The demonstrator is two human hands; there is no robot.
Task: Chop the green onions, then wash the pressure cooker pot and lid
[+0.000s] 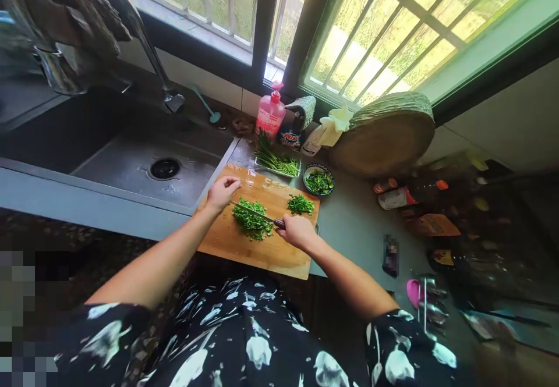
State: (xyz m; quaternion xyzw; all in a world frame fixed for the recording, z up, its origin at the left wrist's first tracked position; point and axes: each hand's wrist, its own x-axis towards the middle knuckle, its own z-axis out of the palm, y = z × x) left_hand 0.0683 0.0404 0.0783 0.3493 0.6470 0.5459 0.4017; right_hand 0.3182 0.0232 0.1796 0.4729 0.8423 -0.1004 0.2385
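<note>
Cutting board (244, 247) on grey counter (358, 224)
</note>
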